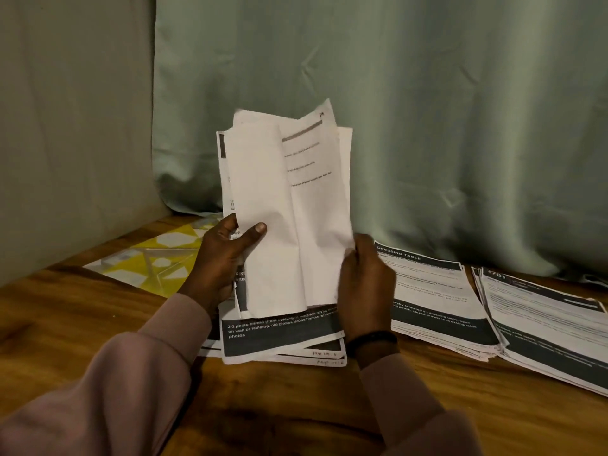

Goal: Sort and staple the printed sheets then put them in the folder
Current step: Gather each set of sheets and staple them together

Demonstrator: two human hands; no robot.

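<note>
Hands: left hand [227, 255] and right hand [365, 284] both grip upright sheets [289, 209]
Sheets: white, creased, curling, faint print
Desk [296, 406]: glossy wood grain

The held sheets [289, 205] are white with grey print; the stacks [437, 301] carry dark slate bands with white lettering. The folder [154, 258] is yellow with white shapes, the curtain [427, 110] pale green.
</note>
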